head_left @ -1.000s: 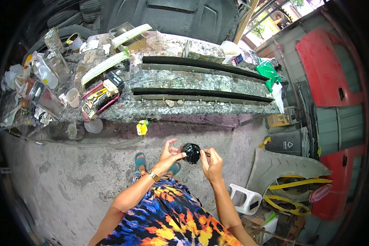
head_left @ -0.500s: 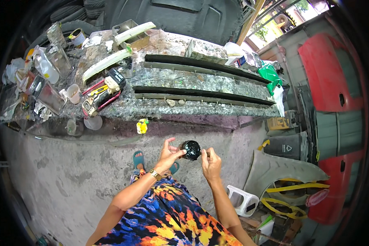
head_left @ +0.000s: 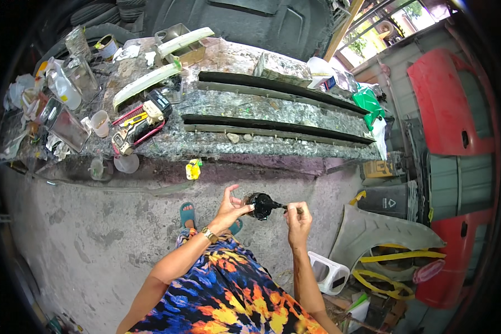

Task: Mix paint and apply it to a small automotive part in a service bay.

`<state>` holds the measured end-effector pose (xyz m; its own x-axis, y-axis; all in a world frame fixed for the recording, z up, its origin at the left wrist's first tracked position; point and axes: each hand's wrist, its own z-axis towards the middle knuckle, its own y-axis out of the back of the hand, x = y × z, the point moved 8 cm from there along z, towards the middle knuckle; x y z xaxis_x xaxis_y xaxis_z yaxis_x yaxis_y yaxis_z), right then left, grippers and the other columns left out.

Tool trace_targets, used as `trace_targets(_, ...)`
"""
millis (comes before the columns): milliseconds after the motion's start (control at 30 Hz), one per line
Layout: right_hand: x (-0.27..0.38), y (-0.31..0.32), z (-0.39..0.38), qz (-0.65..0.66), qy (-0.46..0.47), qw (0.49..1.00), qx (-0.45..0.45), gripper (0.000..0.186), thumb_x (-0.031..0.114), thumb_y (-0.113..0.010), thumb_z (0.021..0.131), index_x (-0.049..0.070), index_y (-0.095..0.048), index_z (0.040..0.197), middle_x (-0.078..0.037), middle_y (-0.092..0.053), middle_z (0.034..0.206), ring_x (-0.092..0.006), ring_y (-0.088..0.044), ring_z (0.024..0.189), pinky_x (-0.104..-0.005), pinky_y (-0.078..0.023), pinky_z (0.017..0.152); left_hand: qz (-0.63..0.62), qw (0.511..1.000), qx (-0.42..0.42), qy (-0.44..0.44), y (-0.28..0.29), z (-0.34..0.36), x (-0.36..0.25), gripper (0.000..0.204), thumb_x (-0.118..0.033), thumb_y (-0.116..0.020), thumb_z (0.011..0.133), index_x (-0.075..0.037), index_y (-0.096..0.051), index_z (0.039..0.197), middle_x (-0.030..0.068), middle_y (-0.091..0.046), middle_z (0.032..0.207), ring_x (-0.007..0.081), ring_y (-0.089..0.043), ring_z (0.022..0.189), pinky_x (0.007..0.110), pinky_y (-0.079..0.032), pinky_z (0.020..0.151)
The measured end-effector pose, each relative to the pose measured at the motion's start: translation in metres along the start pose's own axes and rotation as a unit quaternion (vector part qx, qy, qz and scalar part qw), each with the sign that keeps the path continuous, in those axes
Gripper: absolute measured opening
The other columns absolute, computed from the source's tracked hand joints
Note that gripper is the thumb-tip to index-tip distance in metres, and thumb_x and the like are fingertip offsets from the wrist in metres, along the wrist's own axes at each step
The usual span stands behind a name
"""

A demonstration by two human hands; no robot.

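A: Please, what does each hand hold?

B: The left hand (head_left: pixel 232 209) holds a small cup (head_left: pixel 259 208) with glossy black content. Its thumb is at the rim, and some fingers are stretched away; those under the cup I cannot see. The right hand (head_left: pixel 298 221) is narrow, its fingertips pinched on the outer end of a dark stick (head_left: pixel 278 205). The other end is at the cup's mouth; how deep it goes, I cannot tell.

A: And where is this cup exactly?

B: It is in front of the long table (head_left: pixel 234 104), on the person's side and apart from it.

A: What lies on the table?

B: Two long black strips (head_left: pixel 261 125) lie along it, one behind the other. On its left part is a cordless tool (head_left: pixel 129 133), and just beside this a translucent tumbler (head_left: pixel 100 123). At its right end is a green bag (head_left: pixel 367 100).

A: And around the table?

B: To its right is a red car door (head_left: pixel 448 106). In front of its right end are a grey fender (head_left: pixel 367 225) and a white stool (head_left: pixel 336 276).
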<state>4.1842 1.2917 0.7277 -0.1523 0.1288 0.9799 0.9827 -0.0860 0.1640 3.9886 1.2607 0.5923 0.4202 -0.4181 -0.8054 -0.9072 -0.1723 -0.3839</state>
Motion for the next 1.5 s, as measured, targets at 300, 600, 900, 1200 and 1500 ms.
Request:
trace_targets(300,0.046,-0.041,-0.023,-0.327,0.221,0.901,0.183,0.007,0.003,-0.060,0.086,0.002,-0.057,0.093,-0.014,-0.058,0.083,-0.0332,-0.060,0.078,-0.0401,-0.048,0.071,-0.030,0.998,0.023,0.041,-0.003,-0.008,-0.005,0.089,-0.018,-0.082,0.077,-0.018,-0.026,0.146,0.0095,-0.047,0.109,0.0203,-0.058,0.097,0.035,-0.054,0.084)
trace_targets(600,0.049,-0.051,-0.022,-0.360,0.284,0.862,0.215,0.011,-0.003,-0.060,0.084,0.000,-0.058,0.094,-0.016,-0.060,0.088,-0.0309,-0.062,0.080,-0.0359,-0.050,0.073,-0.029,0.998,0.038,0.044,-0.005,-0.010,-0.007,0.088,-0.018,-0.081,0.078,-0.017,-0.025,0.146,0.0078,-0.049,0.109,0.0183,-0.060,0.096,0.034,-0.053,0.085)
trace_targets(900,0.040,-0.030,-0.028,-0.298,0.176,0.932,0.110,0.010,0.006,-0.063,0.090,0.000,-0.056,0.091,-0.015,-0.061,0.079,-0.0320,-0.063,0.068,-0.0380,-0.049,0.061,-0.017,0.999,0.031,0.018,-0.004,-0.009,-0.008,0.087,-0.015,-0.081,0.078,-0.016,-0.026,0.146,0.0082,-0.050,0.108,0.0182,-0.060,0.096,0.033,-0.054,0.083)
trace_targets(1200,0.041,-0.008,-0.027,-0.255,0.140,0.956,0.028,0.012,0.008,-0.063,0.092,0.000,-0.055,0.088,-0.018,-0.061,0.077,-0.0245,-0.062,0.062,-0.0346,-0.048,0.056,-0.021,0.999,0.043,-0.003,-0.017,0.000,0.001,0.090,-0.016,-0.083,0.076,-0.013,-0.026,0.145,0.0076,-0.049,0.102,0.0166,-0.063,0.081,0.028,-0.053,0.057)
trace_targets(1500,0.029,0.017,-0.028,-0.244,0.110,0.963,0.033,0.009,0.008,-0.062,0.090,0.001,-0.055,0.090,-0.015,-0.060,0.078,-0.0297,-0.063,0.068,-0.0366,-0.049,0.061,-0.019,0.996,0.071,0.042,-0.044,-0.004,0.005,0.086,-0.011,-0.081,0.077,-0.015,-0.027,0.144,0.0077,-0.049,0.104,0.0173,-0.062,0.090,0.031,-0.055,0.077)
